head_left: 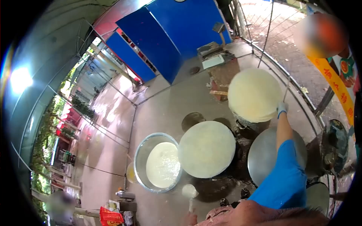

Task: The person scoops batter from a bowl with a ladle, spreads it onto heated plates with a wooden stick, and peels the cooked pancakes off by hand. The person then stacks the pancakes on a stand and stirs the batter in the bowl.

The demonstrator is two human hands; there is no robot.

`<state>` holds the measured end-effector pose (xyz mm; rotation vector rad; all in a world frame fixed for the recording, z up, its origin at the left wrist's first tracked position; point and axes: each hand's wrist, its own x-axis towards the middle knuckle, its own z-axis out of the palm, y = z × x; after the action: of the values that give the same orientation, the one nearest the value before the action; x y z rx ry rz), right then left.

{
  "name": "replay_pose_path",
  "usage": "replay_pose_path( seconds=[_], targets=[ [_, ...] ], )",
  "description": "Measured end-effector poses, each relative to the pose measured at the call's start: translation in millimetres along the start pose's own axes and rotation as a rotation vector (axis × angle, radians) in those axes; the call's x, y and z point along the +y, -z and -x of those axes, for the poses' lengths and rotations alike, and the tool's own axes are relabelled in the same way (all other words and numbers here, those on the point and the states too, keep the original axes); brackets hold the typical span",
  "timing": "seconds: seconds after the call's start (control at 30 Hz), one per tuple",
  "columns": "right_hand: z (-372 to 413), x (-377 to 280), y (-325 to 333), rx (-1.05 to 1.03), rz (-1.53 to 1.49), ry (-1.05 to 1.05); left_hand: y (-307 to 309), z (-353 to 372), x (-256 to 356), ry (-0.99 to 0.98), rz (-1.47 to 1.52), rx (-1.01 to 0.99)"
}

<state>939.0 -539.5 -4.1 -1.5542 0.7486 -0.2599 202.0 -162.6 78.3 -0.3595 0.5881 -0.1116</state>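
My right hand (281, 109), in a pale glove, reaches out to the near right edge of a stack of thin round flatbreads (255, 95); its fingers look closed on the rim of the top one. Below that arm lies a bare grey round griddle (260, 158). At the bottom, my left hand (192, 219) is wrapped round the handle of a ladle (189, 191) with pale batter in its bowl. Left of centre, a large metal basin (138, 160) holds creamy batter (164, 165). A pale round sheet (207, 149) covers the middle griddle.
Blue panels (181, 30) stand at the back, beside a weighing scale (215, 52). On the right are a dark round pan (334, 147) and a yellow banner (335, 86), with a person (343, 71) behind it. A red bag (110, 217) lies at lower left.
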Motion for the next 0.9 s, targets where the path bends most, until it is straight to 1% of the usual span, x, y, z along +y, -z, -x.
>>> replay_pose_path(
  seconds=[0.1, 0.2, 0.27, 0.3, 0.33, 0.37, 0.4, 0.43, 0.5, 0.53, 0.57, 0.6, 0.63, 0.67, 0.7, 0.73, 0.77, 0.83, 0.87, 0.9],
  targets=[
    [-38, 69, -15, -0.012, 0.128, -0.039, -11, 5, -5, -0.065, -0.012, 0.010],
    [-53, 75, -4, 0.027, 0.409, 0.088, -16, 7, -9, -0.081, 0.011, 0.000],
    [-92, 103, -13, 0.234, 0.680, 0.293, -20, 8, -11, -0.065, 0.056, -0.024],
    [-63, 83, 6, 0.152, 0.792, 0.348, -25, 9, -12, -0.063, 0.083, -0.043],
    [-13, 31, 34, 0.061, 0.898, 0.406, -29, 13, -13, -0.066, 0.112, -0.059],
    [20, 5, 40, 0.005, 0.840, 0.411, -35, 16, -10, -0.071, 0.132, -0.081],
    [45, -6, 36, -0.043, 0.775, 0.417, -40, 19, -7, -0.084, 0.151, -0.120],
    [60, 5, 26, -0.161, 0.671, 0.562, -43, 24, -2, -0.096, 0.182, -0.153],
    [92, 25, 5, -0.386, 0.432, 0.829, -42, 32, 15, -0.142, 0.208, -0.288],
    [123, 33, -14, -0.503, 0.491, 0.812, -41, 38, 29, -0.162, 0.216, -0.353],
    [164, 38, -34, -0.617, 0.553, 0.791, -42, 44, 45, -0.240, 0.111, -0.320],
    [248, 1, -42, -0.765, 0.741, 0.651, -43, 53, 64, -0.315, 0.010, -0.277],
    [333, -34, -50, -0.903, 0.928, 0.499, -42, 63, 86, -0.389, -0.094, -0.229],
    [378, -27, -67, -0.980, 0.924, 0.714, -30, 71, 122, -0.415, -0.179, -0.135],
    [420, -17, -85, -1.048, 0.910, 0.928, -32, 79, 154, -0.472, -0.317, -0.067],
    [469, -13, -103, -1.188, 0.927, 0.877, -35, 86, 186, -0.522, -0.456, 0.009],
    [520, -9, -119, -1.320, 0.942, 0.815, -50, 92, 214, -0.599, -0.654, 0.060],
    [623, 7, -139, -1.324, 1.119, 1.044, -38, 92, 298, -0.483, -0.696, 0.173],
    [645, 58, -163, -1.321, 1.183, 1.220, 0, 74, 358, -0.451, -0.637, 0.152],
    [663, 110, -172, -1.329, 1.257, 1.384, 52, 55, 409, -0.411, -0.568, 0.143]
  ],
)
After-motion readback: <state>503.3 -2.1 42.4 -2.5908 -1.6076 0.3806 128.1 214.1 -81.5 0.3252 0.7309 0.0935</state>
